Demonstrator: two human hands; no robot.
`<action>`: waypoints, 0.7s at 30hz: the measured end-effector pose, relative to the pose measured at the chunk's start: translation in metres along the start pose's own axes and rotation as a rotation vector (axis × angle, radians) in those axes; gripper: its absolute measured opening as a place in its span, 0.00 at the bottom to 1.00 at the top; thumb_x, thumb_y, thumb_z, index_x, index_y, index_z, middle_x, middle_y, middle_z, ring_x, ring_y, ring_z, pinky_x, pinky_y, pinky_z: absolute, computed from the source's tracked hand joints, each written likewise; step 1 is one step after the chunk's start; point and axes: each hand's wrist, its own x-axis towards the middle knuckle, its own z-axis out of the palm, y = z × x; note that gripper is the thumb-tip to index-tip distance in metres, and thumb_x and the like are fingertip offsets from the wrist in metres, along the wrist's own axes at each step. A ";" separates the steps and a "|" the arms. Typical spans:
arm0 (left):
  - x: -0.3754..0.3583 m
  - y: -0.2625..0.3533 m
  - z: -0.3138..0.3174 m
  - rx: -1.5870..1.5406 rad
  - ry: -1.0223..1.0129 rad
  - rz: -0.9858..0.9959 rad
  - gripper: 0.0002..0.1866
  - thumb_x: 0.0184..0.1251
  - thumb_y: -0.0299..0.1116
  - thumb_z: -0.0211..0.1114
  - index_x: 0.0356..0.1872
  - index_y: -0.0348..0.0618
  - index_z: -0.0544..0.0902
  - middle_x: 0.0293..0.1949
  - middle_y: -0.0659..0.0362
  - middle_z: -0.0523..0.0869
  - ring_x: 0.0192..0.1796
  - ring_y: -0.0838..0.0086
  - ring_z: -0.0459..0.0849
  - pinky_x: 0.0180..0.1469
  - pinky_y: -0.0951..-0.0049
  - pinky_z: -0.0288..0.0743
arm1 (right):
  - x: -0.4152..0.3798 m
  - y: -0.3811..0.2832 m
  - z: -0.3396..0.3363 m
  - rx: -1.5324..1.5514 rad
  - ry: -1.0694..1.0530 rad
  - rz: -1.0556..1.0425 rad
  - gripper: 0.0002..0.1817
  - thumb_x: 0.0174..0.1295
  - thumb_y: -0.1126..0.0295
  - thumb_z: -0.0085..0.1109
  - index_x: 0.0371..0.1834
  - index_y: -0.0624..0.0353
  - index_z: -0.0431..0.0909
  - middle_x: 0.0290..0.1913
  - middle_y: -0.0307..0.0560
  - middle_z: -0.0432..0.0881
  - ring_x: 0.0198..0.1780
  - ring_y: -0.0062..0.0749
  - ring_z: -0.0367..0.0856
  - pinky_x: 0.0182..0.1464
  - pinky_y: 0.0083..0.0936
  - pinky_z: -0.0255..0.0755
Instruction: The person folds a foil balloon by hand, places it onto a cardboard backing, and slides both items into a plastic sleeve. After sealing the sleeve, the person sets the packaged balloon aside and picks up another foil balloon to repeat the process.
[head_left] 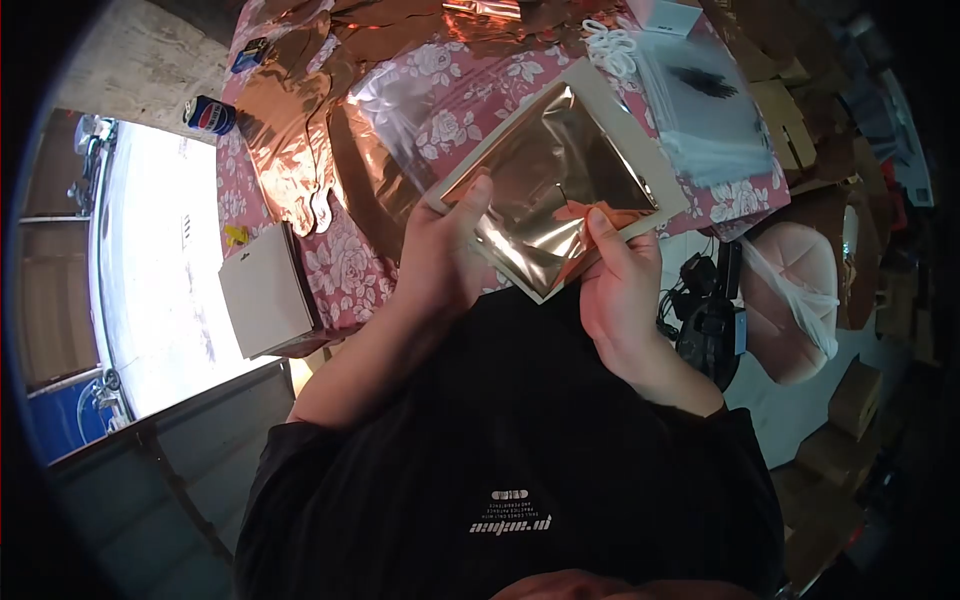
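Far left on my feed, there's a blue drinks can (210, 115) at the table's edge, and nearer the person a pale box (265, 295) along that same side. Next along, crinkled copper foil (285, 130) spreads over the red floral tablecloth (345, 260). Now the left hand (452, 240): partly closed, thumb pressed on the front of a foil-faced board (560, 170) at its left corner, fingers mostly tucked behind. And there's the board, centre of my view, tilted cornerwise in front of the black shirt, its shiny face towards me inside a pale border. On its lower right, the right hand (620, 285) grips too, half curled, thumb on the foil and fingers round the back. Further right I see clear plastic bags (705, 125), perhaps a stack, though glare blurs the layers. Below them, black cables and gear (708, 325), then a pink padded seat (785, 290), plastic across it.
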 end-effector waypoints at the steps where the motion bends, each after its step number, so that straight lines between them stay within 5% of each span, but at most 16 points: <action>1: -0.001 -0.003 -0.002 -0.001 -0.003 -0.003 0.16 0.87 0.34 0.63 0.67 0.40 0.82 0.59 0.57 0.88 0.59 0.68 0.88 0.63 0.59 0.85 | 0.000 0.002 -0.001 -0.010 -0.003 -0.018 0.01 0.83 0.73 0.60 0.49 0.57 0.78 0.47 0.49 0.87 0.54 0.36 0.89 0.57 0.36 0.83; 8: -0.010 -0.002 0.007 -0.070 0.049 -0.036 0.15 0.89 0.31 0.60 0.67 0.38 0.81 0.62 0.55 0.87 0.62 0.66 0.88 0.68 0.57 0.84 | -0.009 0.004 0.013 0.092 0.012 -0.017 0.12 0.84 0.73 0.59 0.65 0.58 0.78 0.58 0.50 0.90 0.60 0.34 0.88 0.64 0.36 0.81; 15: -0.006 -0.001 -0.001 -0.090 -0.039 -0.029 0.19 0.90 0.31 0.58 0.74 0.36 0.76 0.70 0.49 0.84 0.68 0.62 0.85 0.73 0.54 0.81 | -0.003 0.021 -0.041 -0.052 -0.243 0.033 0.13 0.78 0.79 0.64 0.61 0.58 0.79 0.55 0.49 0.90 0.54 0.32 0.90 0.58 0.32 0.83; 21: -0.012 -0.014 0.003 -0.074 -0.055 -0.067 0.17 0.90 0.31 0.58 0.70 0.38 0.78 0.67 0.50 0.86 0.67 0.64 0.87 0.70 0.56 0.83 | -0.007 0.013 -0.011 -0.113 -0.071 0.009 0.11 0.76 0.80 0.67 0.56 0.58 0.79 0.53 0.49 0.90 0.52 0.31 0.90 0.56 0.30 0.84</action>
